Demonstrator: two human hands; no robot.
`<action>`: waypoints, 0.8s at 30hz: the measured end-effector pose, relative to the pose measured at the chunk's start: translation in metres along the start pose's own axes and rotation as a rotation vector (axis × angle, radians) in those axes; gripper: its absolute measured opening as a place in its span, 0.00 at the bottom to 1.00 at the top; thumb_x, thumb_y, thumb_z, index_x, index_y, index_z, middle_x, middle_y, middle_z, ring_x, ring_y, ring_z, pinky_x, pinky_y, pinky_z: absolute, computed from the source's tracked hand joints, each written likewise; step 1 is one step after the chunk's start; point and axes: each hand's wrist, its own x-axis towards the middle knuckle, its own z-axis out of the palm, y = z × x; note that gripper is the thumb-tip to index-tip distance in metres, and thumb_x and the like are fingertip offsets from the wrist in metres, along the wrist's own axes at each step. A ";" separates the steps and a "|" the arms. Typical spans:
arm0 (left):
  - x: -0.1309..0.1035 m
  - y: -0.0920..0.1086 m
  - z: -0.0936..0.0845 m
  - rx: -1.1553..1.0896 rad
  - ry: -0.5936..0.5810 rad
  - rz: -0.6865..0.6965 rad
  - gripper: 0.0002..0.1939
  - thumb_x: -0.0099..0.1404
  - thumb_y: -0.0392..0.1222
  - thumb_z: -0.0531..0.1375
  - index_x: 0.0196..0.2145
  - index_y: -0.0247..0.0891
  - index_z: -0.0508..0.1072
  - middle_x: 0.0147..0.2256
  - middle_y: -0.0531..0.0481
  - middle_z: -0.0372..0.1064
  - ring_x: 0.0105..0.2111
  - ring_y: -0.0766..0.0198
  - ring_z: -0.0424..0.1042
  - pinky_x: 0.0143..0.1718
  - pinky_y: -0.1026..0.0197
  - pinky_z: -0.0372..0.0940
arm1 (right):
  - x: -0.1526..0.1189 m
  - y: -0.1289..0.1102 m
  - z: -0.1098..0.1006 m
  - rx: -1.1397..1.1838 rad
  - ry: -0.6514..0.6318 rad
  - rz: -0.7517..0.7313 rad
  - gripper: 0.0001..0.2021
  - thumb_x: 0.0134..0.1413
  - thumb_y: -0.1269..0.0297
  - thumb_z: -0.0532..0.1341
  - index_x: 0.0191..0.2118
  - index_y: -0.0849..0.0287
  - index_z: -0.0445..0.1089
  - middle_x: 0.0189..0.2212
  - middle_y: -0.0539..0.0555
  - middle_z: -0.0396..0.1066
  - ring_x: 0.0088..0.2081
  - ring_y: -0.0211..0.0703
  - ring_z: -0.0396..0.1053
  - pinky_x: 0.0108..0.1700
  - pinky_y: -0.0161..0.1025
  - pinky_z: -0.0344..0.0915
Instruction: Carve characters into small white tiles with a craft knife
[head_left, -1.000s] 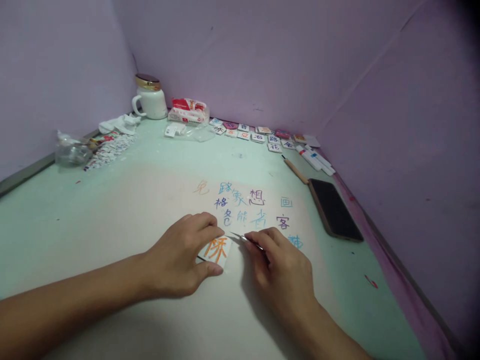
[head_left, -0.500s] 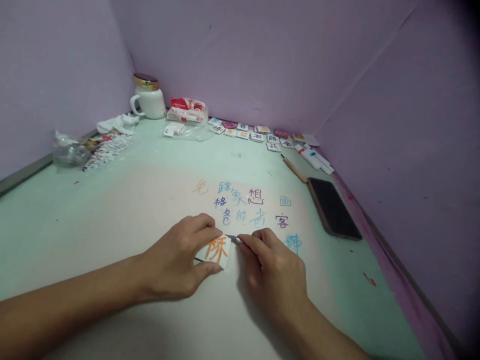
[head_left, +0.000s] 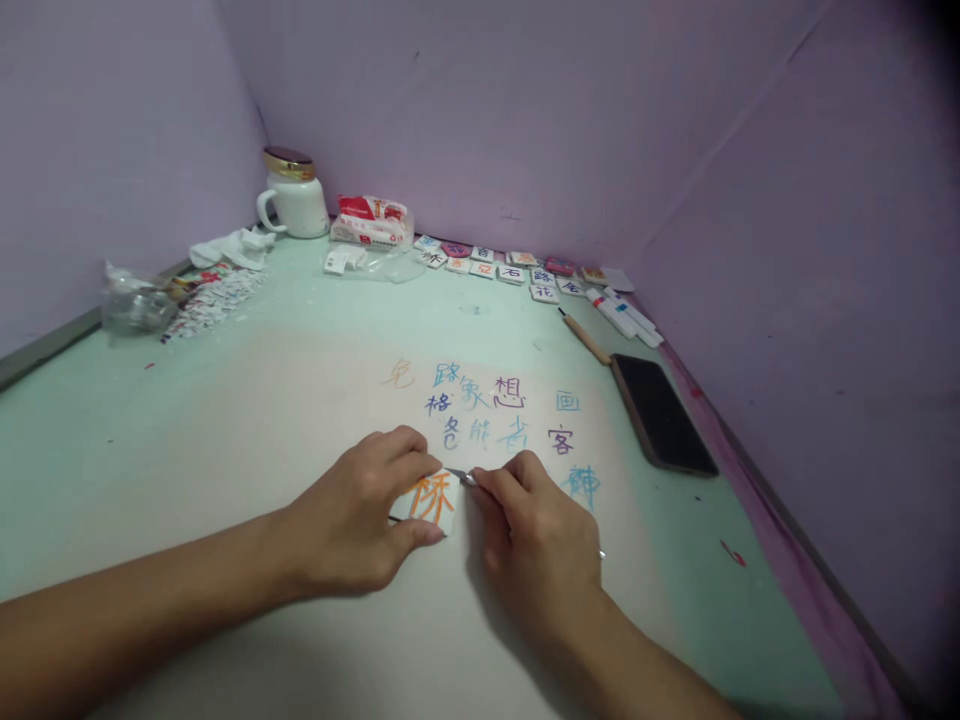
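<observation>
My left hand [head_left: 379, 510] is closed on a small white square tile [head_left: 442, 515], thumb on the near edge and fingers on the far edge. An orange Chinese character is drawn on its face. Pinched in my right hand [head_left: 536, 530] is a craft knife [head_left: 466, 477], its thin blade pointing left at the tile's far right corner. The end of its handle peeks out behind my right hand. Handwritten characters [head_left: 508, 393] in several colours mark the tabletop [head_left: 300, 430] just beyond my hands.
A phone [head_left: 664, 415] and a wooden-handled tool [head_left: 585, 336] lie at the right, near white markers [head_left: 622, 315]. Finished-looking character tiles [head_left: 511, 273] line the back wall. Further left are a red-white packet [head_left: 371, 222], a lidded white mug [head_left: 296, 205], white scraps [head_left: 214, 305] and a clear plastic bag [head_left: 139, 305].
My right hand has shifted slightly left and turned a little, so the knife's handle end now shows behind it. The left hand keeps its hold on the tile. The whole view has moved slightly.
</observation>
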 end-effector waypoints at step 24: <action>0.001 0.000 -0.001 0.011 -0.008 0.016 0.14 0.57 0.36 0.62 0.41 0.34 0.69 0.41 0.44 0.64 0.39 0.57 0.65 0.42 0.53 0.63 | 0.002 0.014 -0.005 0.127 -0.005 0.029 0.09 0.58 0.66 0.57 0.35 0.55 0.75 0.27 0.50 0.74 0.29 0.43 0.69 0.26 0.35 0.55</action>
